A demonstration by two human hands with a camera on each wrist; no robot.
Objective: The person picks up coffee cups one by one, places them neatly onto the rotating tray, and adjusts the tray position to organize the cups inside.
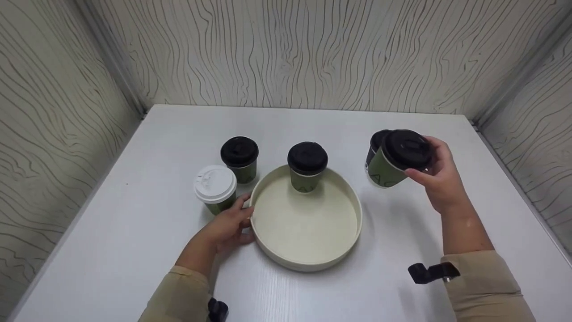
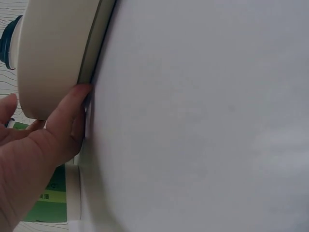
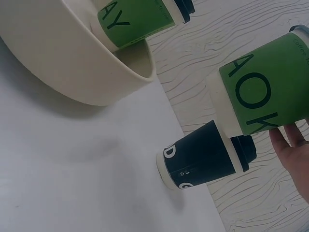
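Observation:
My right hand point(image 1: 440, 176) grips a green paper coffee cup point(image 1: 386, 170) with a black lid, tilted and raised above the table. Dark letters mark the side of this cup in the right wrist view. Partly behind it, a dark navy cup point(image 3: 198, 157) with a black lid stands on the table. My left hand point(image 1: 230, 226) holds the left side of a round cream tray point(image 1: 308, 264), its fingers at the wall and rim. Inside the tray, near the back, stands another green cup point(image 1: 306, 181) with a black lid.
Left of the tray stand a white-lidded green cup point(image 1: 214, 185), close beside my left hand, and a black-lidded green cup point(image 1: 241, 163) behind it. The white table point(image 1: 134, 201) is bounded by wood-patterned panels point(image 1: 286, 53) at the back and both sides.

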